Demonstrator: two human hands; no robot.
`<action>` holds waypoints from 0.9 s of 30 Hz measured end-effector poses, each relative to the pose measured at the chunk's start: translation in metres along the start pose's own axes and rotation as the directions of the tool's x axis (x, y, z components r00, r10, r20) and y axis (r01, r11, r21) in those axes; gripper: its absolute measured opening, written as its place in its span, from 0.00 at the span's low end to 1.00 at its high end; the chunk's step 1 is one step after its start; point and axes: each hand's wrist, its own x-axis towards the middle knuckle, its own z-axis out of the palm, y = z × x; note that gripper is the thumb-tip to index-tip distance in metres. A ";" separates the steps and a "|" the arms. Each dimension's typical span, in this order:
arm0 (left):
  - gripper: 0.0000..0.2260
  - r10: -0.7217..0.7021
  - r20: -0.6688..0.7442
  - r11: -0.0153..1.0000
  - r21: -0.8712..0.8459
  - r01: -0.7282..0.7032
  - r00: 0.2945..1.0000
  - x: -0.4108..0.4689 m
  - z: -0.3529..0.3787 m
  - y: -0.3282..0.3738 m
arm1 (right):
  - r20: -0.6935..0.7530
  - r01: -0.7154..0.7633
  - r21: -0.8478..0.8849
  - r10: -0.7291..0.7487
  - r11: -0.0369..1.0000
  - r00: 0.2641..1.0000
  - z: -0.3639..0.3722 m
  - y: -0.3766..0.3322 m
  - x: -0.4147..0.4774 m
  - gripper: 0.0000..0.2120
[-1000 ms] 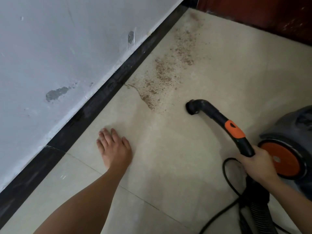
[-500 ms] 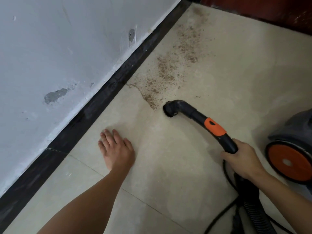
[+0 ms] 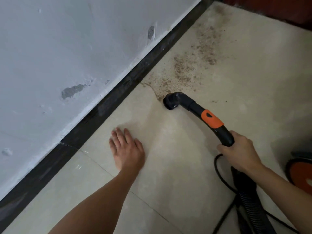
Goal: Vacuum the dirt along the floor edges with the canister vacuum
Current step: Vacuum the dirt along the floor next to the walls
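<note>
The vacuum wand [image 3: 202, 112] lies with its long axis running from lower right up to the left, pointing toward the black skirting [image 3: 118, 97] at the foot of the wall [image 3: 67, 48]. It is a curved black tube with an orange collar [image 3: 211, 119] partway along. At its far end an elbow turns down into a round brush nozzle [image 3: 169, 103], which sits on the floor [image 3: 168, 166] at the near edge of the dirt [image 3: 185, 71]. The dirt is a brown, grainy scatter that spreads away alongside the skirting toward the far corner. The right grip [image 3: 239, 151], a bare hand, is clasped round the lower end of the wand, fingers curled about the tube. Below it a ribbed black hose [image 3: 249, 205] runs down out of view, and a thin black cord [image 3: 219, 174] loops on the tiles beside it. The left grip [image 3: 128, 149] is released, lying flat on the floor with straight fingers, near the skirting and well apart from the nozzle. At the right edge only part of the canister [image 3: 302, 169] shows, with its orange wheel. The wall paint is chipped in grey patches.
</note>
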 end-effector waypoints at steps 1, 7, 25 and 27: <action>0.28 0.003 -0.002 1.000 -0.001 -0.003 1.000 0.000 -0.001 0.001 | -0.003 -0.006 0.016 0.006 1.000 1.000 0.000 -0.003 0.004 0.07; 0.28 0.003 0.000 1.000 -0.027 -0.003 1.000 0.000 -0.001 0.001 | 0.012 0.034 0.024 -0.034 0.999 0.999 0.010 -0.026 0.021 0.07; 0.28 0.010 0.008 0.999 -0.036 -0.010 1.000 0.002 0.001 -0.001 | 0.079 0.052 0.119 -0.062 0.992 0.995 0.033 -0.105 0.113 0.08; 0.28 0.008 0.006 0.999 -0.033 -0.008 1.000 0.003 0.003 -0.002 | 0.099 0.057 0.128 -0.070 0.990 0.993 0.034 -0.109 0.110 0.07</action>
